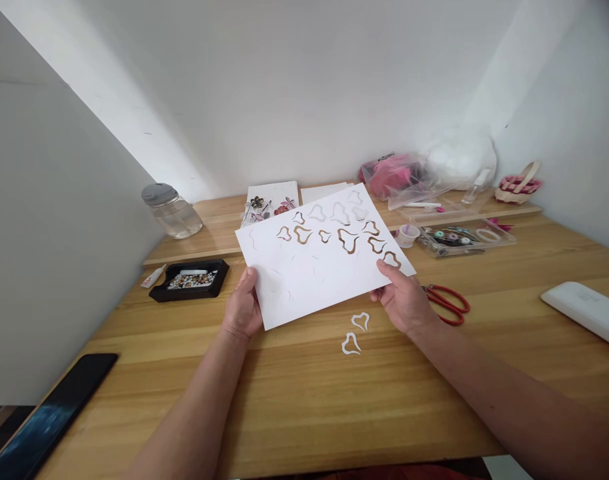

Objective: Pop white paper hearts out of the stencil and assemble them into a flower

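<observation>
A white sheet of paper point(304, 287) is held up, tilted, above the table, with several heart-shaped outlines cut through its upper and right parts. My left hand point(244, 307) pinches its lower left edge, thumb on top. At the lower right corner my right hand point(401, 297) grips it the same way; the fingers beneath are partly hidden. Below the sheet, two cut-out paper hearts lie on the wood, one heart point(360, 322) just above the other heart point(345, 343). Red-handled scissors point(449, 303) rest beside my right hand, their blades hidden behind it.
A black tray point(219, 283) of beads and a water bottle point(179, 217) stand left. A clear box point(444, 252) of small parts, a small basket point(517, 190) and a pink bundle point(391, 175) are at right. A phone point(54, 410) and a white case point(584, 310) lie near the sides.
</observation>
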